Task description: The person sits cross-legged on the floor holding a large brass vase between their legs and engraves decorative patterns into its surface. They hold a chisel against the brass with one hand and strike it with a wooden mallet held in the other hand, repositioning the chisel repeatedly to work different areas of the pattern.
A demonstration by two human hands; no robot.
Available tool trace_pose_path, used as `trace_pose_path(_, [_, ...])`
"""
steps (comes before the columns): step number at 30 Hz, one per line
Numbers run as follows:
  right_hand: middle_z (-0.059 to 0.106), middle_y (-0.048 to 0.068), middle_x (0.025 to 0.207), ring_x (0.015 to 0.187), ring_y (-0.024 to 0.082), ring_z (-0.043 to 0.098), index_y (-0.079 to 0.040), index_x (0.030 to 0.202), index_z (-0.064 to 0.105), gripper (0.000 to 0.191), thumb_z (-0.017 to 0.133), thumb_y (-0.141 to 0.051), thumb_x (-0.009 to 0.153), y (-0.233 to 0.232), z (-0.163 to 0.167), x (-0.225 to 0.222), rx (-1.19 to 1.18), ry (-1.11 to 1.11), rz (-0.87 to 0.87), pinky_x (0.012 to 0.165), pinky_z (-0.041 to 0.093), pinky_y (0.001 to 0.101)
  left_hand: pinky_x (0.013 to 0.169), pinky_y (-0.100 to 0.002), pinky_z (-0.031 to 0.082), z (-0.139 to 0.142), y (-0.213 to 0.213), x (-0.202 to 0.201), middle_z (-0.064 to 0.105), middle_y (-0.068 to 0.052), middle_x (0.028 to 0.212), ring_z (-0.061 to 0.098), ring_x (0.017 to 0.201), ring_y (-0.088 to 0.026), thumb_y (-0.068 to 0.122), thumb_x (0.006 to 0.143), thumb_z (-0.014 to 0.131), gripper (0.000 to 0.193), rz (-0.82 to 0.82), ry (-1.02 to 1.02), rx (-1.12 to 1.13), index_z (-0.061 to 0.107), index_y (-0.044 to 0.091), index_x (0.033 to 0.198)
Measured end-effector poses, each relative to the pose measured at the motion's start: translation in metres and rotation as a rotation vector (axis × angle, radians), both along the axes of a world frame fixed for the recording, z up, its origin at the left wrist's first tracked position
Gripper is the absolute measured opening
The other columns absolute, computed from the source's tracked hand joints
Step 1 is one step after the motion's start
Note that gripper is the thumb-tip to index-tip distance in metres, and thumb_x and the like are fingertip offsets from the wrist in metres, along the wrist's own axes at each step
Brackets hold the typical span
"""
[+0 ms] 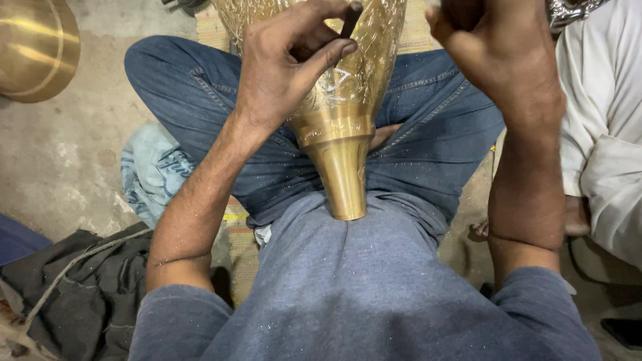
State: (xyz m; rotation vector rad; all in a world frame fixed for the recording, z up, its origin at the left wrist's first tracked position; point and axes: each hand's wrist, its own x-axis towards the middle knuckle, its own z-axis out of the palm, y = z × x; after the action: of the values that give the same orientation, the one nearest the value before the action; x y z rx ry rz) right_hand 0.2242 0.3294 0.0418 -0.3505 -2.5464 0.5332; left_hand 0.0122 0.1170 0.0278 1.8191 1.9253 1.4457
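Note:
A tall brass vase (pixel 341 134) with engraved patterns lies across my lap, its narrow neck pressed against my grey shirt. My left hand (pixel 287 67) rests on the vase's engraved body and pinches a thin dark metal chisel (pixel 350 20) between thumb and fingers, tip on the brass. My right hand (pixel 488 47) is raised above the vase as a closed fist; what it grips is cut off by the frame's top edge. I sit cross-legged in blue jeans.
Another brass piece (pixel 37 47) stands at the upper left on the concrete floor. A light blue cloth (pixel 150 174) and a dark bag (pixel 80 287) lie to my left. A person in white clothing (pixel 602 134) sits close on my right.

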Motion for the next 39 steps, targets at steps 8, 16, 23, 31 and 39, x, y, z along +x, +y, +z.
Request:
trace_pose_path(8, [0.060,0.011,0.088,0.077,0.028,0.060,-0.005,0.108,0.061,0.028,0.083,-0.008,0.091,-0.001,-0.001,-0.001,0.318,-0.036,-0.070,0.070,0.048,0.0425,0.079,-0.025,0.067,-0.001,-0.001,0.000,0.079,-0.005,0.102,0.080,0.090,-0.013,0.012,0.106,0.082,0.033,0.021,0.036,-0.006,0.067,0.008,0.135])
trace_pose_path(16, [0.065,0.012,0.090,0.079,0.030,0.063,-0.002,0.107,0.065,0.026,0.083,-0.006,0.090,0.001,-0.003,0.000,0.425,0.025,-0.007,0.075,0.050,0.0435,0.077,-0.025,0.067,0.001,-0.003,-0.001,0.078,-0.005,0.098,0.079,0.085,-0.012,0.012,0.104,0.084,0.034,0.023,0.012,-0.016,0.067,0.009,0.133])
trace_pose_path(23, [0.064,0.012,0.087,0.079,0.029,0.064,-0.005,0.102,0.063,0.021,0.083,-0.009,0.096,0.004,-0.009,0.001,0.324,0.034,-0.087,0.073,0.051,0.0416,0.078,-0.026,0.068,-0.001,-0.004,-0.001,0.079,-0.005,0.101,0.080,0.088,-0.012,0.012,0.106,0.081,0.033,0.027,0.024,-0.009,0.067,0.011,0.136])
trace_pose_path(31, [0.061,0.007,0.082,0.071,0.022,0.060,-0.007,0.106,0.062,0.022,0.080,-0.009,0.093,0.003,-0.007,0.000,0.264,0.009,-0.026,0.070,0.048,0.0369,0.072,-0.025,0.066,0.000,-0.003,-0.001,0.080,-0.004,0.097,0.079,0.084,-0.011,0.014,0.103,0.083,0.034,0.043,0.021,-0.025,0.067,0.010,0.134])
trace_pose_path(39, [0.063,0.014,0.089,0.078,0.034,0.064,-0.005,0.110,0.063,0.022,0.081,-0.013,0.100,-0.004,0.001,-0.005,0.059,-0.025,-0.081,0.074,0.051,0.0467,0.078,-0.026,0.066,0.002,-0.007,-0.001,0.080,-0.005,0.100,0.081,0.087,-0.012,0.013,0.105,0.083,0.034,0.032,0.004,-0.023,0.066,0.008,0.134])
